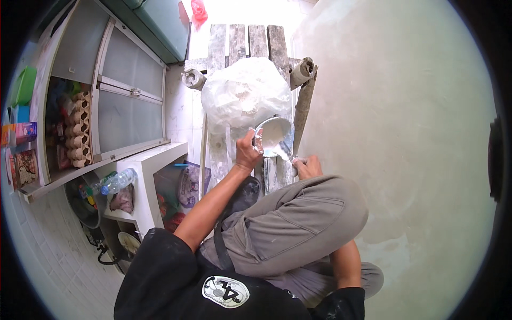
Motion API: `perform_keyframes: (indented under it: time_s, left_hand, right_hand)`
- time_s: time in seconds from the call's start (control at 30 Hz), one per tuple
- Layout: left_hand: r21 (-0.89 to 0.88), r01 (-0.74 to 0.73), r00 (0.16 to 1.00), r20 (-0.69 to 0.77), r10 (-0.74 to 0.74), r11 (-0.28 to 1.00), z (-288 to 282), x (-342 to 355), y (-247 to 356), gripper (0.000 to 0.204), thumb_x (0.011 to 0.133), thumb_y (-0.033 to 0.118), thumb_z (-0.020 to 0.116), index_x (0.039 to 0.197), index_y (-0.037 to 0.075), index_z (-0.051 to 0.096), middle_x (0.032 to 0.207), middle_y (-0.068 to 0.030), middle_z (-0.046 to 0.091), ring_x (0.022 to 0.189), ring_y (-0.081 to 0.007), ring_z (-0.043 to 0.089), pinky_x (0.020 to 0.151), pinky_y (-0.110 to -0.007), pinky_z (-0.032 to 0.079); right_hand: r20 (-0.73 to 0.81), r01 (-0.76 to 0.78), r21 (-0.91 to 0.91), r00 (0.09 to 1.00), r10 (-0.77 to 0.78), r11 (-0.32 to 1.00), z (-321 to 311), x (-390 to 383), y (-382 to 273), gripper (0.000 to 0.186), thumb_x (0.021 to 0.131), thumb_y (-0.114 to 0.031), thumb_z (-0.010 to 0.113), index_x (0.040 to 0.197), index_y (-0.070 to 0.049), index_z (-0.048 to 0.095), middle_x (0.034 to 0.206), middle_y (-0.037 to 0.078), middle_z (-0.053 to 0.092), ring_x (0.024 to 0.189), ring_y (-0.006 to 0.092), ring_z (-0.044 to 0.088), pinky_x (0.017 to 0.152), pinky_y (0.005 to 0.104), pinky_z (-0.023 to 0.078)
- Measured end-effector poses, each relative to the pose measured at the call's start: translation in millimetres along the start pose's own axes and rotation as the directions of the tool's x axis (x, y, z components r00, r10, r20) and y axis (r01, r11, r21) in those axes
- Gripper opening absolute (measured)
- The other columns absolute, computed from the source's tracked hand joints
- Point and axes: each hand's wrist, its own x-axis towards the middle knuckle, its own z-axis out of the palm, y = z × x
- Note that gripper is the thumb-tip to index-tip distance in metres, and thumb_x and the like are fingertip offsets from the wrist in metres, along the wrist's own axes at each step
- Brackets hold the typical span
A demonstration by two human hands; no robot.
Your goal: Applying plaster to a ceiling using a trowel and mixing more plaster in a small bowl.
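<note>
My left hand [247, 151] is closed on the left rim of a pale container [289, 131], which has white paste [273, 131] inside and is over the wooden bench [216, 45]. My right hand [309, 167] has its fingers closed on a tool [286, 151] at the container's lower right edge. Just beyond lies a whitish plastic bag [242, 90].

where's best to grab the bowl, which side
Probably the left rim of the bowl, from the left, where the left hand grips it: the curved wall offers an edge, while the tool in the right hand crosses the lower right.
</note>
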Motion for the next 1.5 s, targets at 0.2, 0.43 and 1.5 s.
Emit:
perform_keyframes:
  time_s: [0.2, 0.43, 1.5]
  left_hand:
    - [-0.037, 0.107, 0.994, -0.002, -0.107, 0.994, 0.5, 3.8, -4.7, 0.028, 0.102, 0.018, 0.057, 0.081, -0.001, 0.057, 0.063, -0.0225, 0.052, 0.05, -0.0367, 0.049, 0.05, -0.043, 0.038]
    - [-0.085, 0.215, 0.972, 0.111, -0.205, 0.973, -6.0, 14.0, -14.5, 0.031, 0.102, 0.019, 0.059, 0.08, -0.002, 0.057, 0.065, -0.0263, 0.049, 0.054, -0.0399, 0.041, 0.053, -0.044, 0.037]
    - [-0.09, 0.17, 0.964, 0.223, -0.147, 0.981, -14.7, 19.1, -4.8, 0.023, 0.1, 0.013, 0.059, 0.083, -0.002, 0.056, 0.069, -0.0291, 0.05, 0.063, -0.0492, 0.047, 0.053, -0.044, 0.039]
  right_hand:
    - [-0.279, 0.192, 0.213, 0.952, -0.128, 0.958, 25.7, -0.6, 5.3, 0.026, 0.092, -0.021, 0.065, 0.088, 0.003, 0.074, 0.066, 0.014, 0.066, 0.061, 0.0187, 0.062, 0.059, 0.0393, 0.046]
    - [-0.093, 0.348, -0.489, 0.891, -0.444, 0.8, 40.1, -10.3, -6.3, 0.022, 0.091, -0.017, 0.061, 0.11, -0.016, 0.072, 0.093, 0.017, 0.062, 0.067, 0.0374, 0.065, 0.057, 0.05, 0.051]
    - [-0.2, 0.092, -0.042, 0.975, -0.099, 0.995, 29.3, -24.0, -38.1, 0.027, 0.089, -0.025, 0.068, 0.104, -0.004, 0.076, 0.09, 0.027, 0.07, 0.087, 0.0457, 0.068, 0.078, 0.0468, 0.054]
